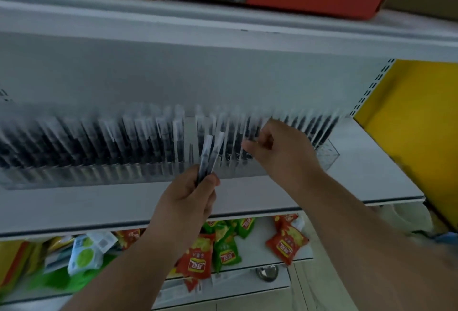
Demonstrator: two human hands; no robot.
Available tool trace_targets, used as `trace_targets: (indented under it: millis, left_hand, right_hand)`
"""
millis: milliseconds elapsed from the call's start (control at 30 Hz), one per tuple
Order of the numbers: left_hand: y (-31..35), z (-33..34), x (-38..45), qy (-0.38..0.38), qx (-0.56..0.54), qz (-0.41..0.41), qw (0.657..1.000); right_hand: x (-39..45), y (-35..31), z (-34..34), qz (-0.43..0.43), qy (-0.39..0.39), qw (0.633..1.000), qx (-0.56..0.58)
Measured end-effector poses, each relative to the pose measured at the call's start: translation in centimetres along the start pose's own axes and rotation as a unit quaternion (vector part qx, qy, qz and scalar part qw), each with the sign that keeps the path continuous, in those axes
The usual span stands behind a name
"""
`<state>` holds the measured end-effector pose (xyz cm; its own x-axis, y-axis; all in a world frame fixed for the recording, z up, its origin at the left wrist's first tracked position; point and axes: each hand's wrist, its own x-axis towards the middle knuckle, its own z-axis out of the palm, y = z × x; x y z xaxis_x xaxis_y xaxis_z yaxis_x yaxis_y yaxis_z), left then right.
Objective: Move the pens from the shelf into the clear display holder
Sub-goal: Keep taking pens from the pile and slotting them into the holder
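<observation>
Two pens (209, 155) pinched in our left hand (188, 201); right hand (280, 152) seems, through blur, to be fingering the clear display holder (327, 154). We should part a slot, then drop one in upright.

A shop is indicated: white metal retail shelving (223, 201) with a slotted upright (371, 87), a long clear display holder (327, 154) crammed with wrapped pens (148, 137), and snack packets (198, 261) heaped on the shelf below.
</observation>
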<state>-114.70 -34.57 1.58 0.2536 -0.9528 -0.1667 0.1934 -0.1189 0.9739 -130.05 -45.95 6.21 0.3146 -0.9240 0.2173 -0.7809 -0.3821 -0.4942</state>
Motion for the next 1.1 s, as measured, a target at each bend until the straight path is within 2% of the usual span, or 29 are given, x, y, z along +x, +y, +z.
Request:
trace_targets:
  millis: [100, 200, 300, 433, 533, 600, 767, 1100]
  left_hand:
    - [-0.3, -0.4, 0.7, -0.033, 0.033, 0.015, 0.999]
    - [-0.6, 0.1, 0.6, -0.08, 0.084, 0.035, 0.993]
    - [-0.6, 0.5, 0.4, -0.088, 0.103, 0.043, 0.99]
    - [-0.7, -0.3, 0.3, -0.024, 0.072, 0.001, 0.997]
    - [-0.3, -0.9, -0.2, 0.022, 0.034, -0.014, 0.999]
    - [-0.1, -0.9, -0.3, 0.039, 0.029, -0.008, 0.999]
    - [-0.2, 0.1, -0.6, 0.029, 0.03, 0.002, 0.999]
    - [-0.5, 0.2, -0.6, 0.036, 0.013, -0.005, 0.999]
  right_hand:
    - [-2.0, -1.3, -0.1, 0.019, -0.059, 0.989, 0.131]
    - [-3.2, -2.0, 0.2, -0.009, -0.102, 0.971, 0.215]
    - [-3.6, -1.7, 0.0, 0.0, -0.068, 0.95, 0.303]
    - [-2.6, 0.0, -1.1, 0.023, 0.053, 0.905, 0.422]
    - [-1.1, 1.2, -2.3, -0.017, 0.16, 0.927, 0.338]
    - [-0.5, 1.6, -2.7, -0.04, 0.2, 0.942, 0.266]
    - [0.3, 1.4, -2.1, -0.072, 0.173, 0.967, 0.172]
    - [1.3, 0.8, -1.0, -0.135, 0.184, 0.965, 0.127]
